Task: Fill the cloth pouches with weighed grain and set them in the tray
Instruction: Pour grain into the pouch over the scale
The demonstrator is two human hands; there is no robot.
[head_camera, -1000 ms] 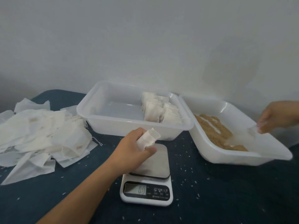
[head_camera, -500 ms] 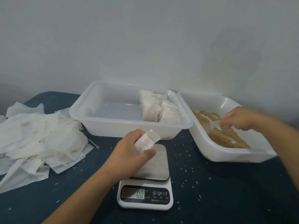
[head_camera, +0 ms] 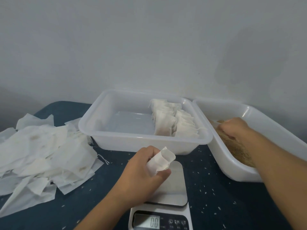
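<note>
Empty cloth pouch (head_camera: 160,161), mouth open and tilted up to the right, pinched between thumb and curled fingers of left hand (head_camera: 144,170) above the steel platform of the kitchen scale (head_camera: 172,185); whether the pouch touches the platform cannot be told. Scale display (head_camera: 147,221) reading 0.0. Behind scale, white plastic tray (head_camera: 116,141) holding filled pouches (head_camera: 172,124) standing upright in tight rows against its right end, remaining floor bare. Just right of tray, second white tub (head_camera: 232,170), tilted, containing brown grain (head_camera: 239,151) heaped along its near side. Right hand (head_camera: 235,128) lowered into this tub, fingers curled and closed around a pale scoop handle (head_camera: 215,124), mostly hidden; scoop bowl not visible. At far left, loose pile of flat empty pouches (head_camera: 39,155), overlapping, with drawstrings trailing at the edge. Dark blue cloth surface (head_camera: 216,205) beneath everything, scattered with stray pale grains. Plain pale wall (head_camera: 149,47) behind.
</note>
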